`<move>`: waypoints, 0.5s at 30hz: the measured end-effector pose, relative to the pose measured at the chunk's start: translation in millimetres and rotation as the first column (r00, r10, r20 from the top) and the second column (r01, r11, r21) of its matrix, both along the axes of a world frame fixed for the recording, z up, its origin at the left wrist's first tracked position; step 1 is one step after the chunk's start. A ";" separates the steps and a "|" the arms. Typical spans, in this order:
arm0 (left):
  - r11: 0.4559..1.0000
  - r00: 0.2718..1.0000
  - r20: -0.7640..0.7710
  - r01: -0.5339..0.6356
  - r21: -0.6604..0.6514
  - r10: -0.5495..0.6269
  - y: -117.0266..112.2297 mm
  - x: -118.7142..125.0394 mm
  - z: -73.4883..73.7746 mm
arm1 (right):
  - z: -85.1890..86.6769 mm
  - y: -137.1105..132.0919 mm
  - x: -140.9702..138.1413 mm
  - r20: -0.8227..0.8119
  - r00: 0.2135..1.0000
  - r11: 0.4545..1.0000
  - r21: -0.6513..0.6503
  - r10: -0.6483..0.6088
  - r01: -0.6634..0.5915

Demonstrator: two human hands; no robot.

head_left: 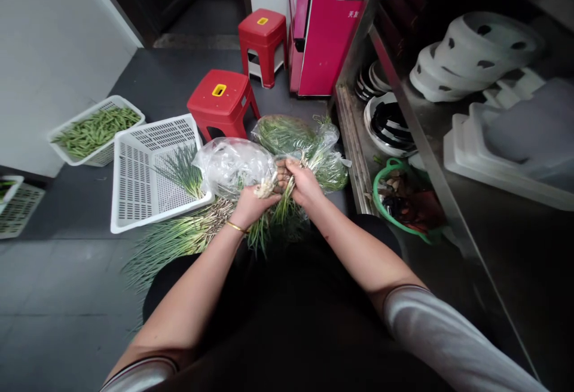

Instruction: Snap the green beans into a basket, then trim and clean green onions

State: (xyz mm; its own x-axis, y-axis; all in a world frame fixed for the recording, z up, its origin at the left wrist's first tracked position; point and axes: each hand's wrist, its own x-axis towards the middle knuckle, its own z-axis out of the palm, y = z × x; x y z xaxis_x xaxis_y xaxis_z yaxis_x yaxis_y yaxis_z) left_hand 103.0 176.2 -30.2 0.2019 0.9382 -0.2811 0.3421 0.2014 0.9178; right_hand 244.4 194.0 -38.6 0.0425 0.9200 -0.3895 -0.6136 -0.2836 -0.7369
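My left hand [255, 204] is closed around a small bunch of spring onions [267, 186], pale bulb ends up and green leaves hanging below. Close beside it, my right hand [305, 185] is also closed, its fingers pinching spring onion stems [289, 191]. A heap of loose spring onions [179, 238] lies on the floor to the left, partly behind my left forearm. Just beyond my hands sits a clear plastic bag [235, 162]. Bagged spring onions [287, 134] lie behind and to the right. In the white basket [134, 171] rests one bunch of spring onions [182, 168].
Farther left is a basket of green beans [96, 132]. Two red stools [222, 96] stand ahead, near a pink cabinet [327, 39]. Along my right runs a metal shelf [426, 123] with white containers [506, 153]; a green basket [379, 192] sits beneath it.
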 end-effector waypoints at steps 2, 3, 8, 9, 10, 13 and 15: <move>1.000 0.995 -0.096 0.018 0.026 -0.015 -2.0 7.9 -2.0 | 0.6 -3.8 -9.1 0.005 0.999 0.999 -0.004 -0.035 0.035; 0.999 0.994 -0.107 0.026 0.029 -0.023 -2.5 10.6 -2.6 | 0.7 -5.0 -12.3 0.017 0.998 0.998 -0.001 -0.058 0.058; 0.998 0.997 -0.072 -0.007 0.065 0.011 -2.3 15.6 -5.7 | -4.4 -7.5 -19.9 0.165 0.986 0.998 0.054 -0.036 0.028; 0.997 0.997 -0.071 -0.030 0.071 0.035 -1.9 15.8 -6.4 | -5.7 -7.7 -19.6 0.229 0.973 0.997 0.075 -0.010 -0.007; 0.997 0.996 -0.068 -0.050 0.064 0.055 -1.5 15.7 -6.7 | -6.6 -7.9 -18.5 0.314 0.949 0.993 0.107 0.011 -0.047; 0.996 0.996 0.028 -0.089 -0.008 0.090 0.1 13.7 -5.6 | -5.2 -8.2 -9.2 0.617 0.786 0.971 0.167 0.033 -0.171; 0.996 0.984 0.158 -0.075 -0.058 0.083 1.6 10.8 -3.3 | -1.1 -8.6 0.9 0.745 0.661 0.962 0.103 0.095 -0.254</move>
State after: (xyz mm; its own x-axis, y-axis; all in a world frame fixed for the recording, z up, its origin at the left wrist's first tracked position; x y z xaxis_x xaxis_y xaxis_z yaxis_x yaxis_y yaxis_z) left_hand 113.8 177.8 -33.5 0.1742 0.9381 -0.2994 0.1730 0.2702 0.9471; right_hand 245.3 185.3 -39.7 0.0695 0.9890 -0.1303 0.1871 -0.1413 -0.9721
